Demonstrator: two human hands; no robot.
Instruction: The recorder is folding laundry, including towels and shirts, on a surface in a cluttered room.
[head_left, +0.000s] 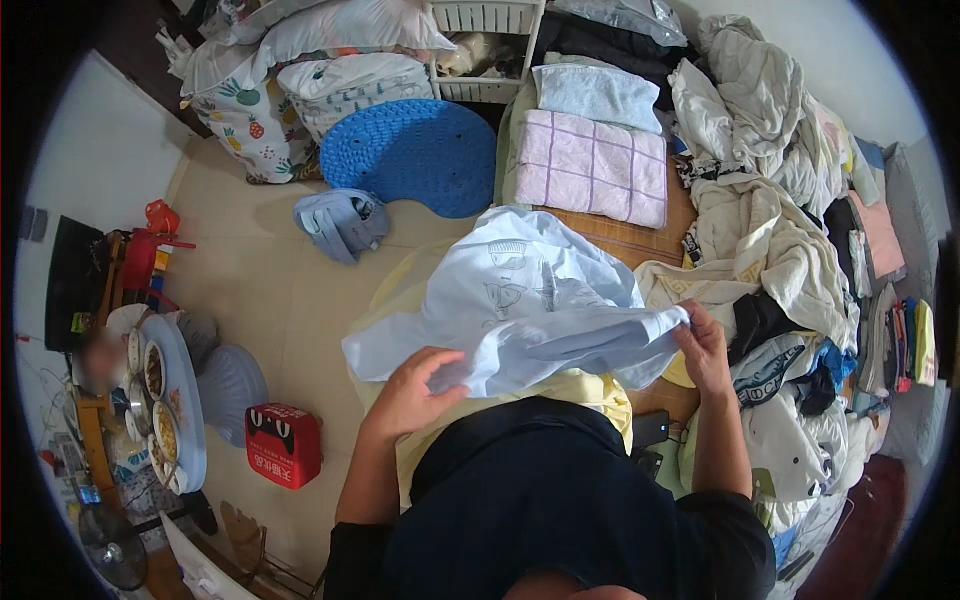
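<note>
A light blue cloth garment (517, 300) with printed line drawings lies spread across my lap and the bed's edge, over a pale yellow cloth (600, 394). My right hand (703, 341) pinches its right-hand corner, lifting that edge in a fold. My left hand (424, 390) is at its lower left edge, thumb and fingers apart; the cloth lies beside the fingertips, with no grip visible. Beyond the garment lie a folded pink towel with a purple grid (592, 169) and a folded light blue towel (598, 97).
White and cream clothes (772, 247) heap along the right. A blue textured mat (412, 154), a blue-grey bag (341, 223) and stuffed bags (244, 127) stand ahead. A red box-shaped stool (283, 446) is at left, near a person seated by a blue table (191, 420) with dishes.
</note>
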